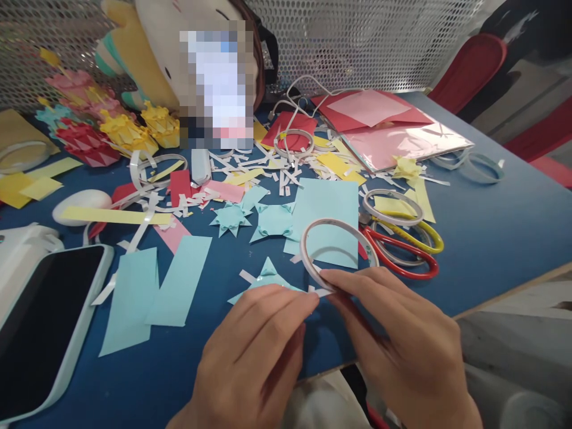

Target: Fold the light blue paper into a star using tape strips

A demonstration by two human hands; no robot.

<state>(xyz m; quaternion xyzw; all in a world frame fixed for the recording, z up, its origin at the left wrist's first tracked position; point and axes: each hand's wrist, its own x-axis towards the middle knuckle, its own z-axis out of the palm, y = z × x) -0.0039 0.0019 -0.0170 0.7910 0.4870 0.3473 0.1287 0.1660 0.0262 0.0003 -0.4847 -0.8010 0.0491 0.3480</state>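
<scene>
- At the far left, a phone [42,322] with a dark screen lies on the blue counter [513,232], a smooth white oval object [81,207] beyond it.
- Behind them stand folded paper cakes [127,134] in red, yellow, pink and blue.
- Next, two light blue strips [181,280] lie side by side, partly overlapping.
- Farther in, a folded eight-pointed star [231,219] sits just beside a squarer folded piece [274,220].
- The left hand [254,342] has its fingertips together, pinching the tape end [322,292] near the roll.
- A light blue pointed piece [268,272] lies beyond those fingers, partly hidden by them.
- The tape roll [342,224] stands tilted on edge in front of a light blue sheet [330,205].
- The right hand [400,330] is clamped on the roll's lower rim, thumb side facing the left hand.
- Beside it lie scissors [435,268] with red and yellow handles, another roll [393,193] resting against them.
</scene>
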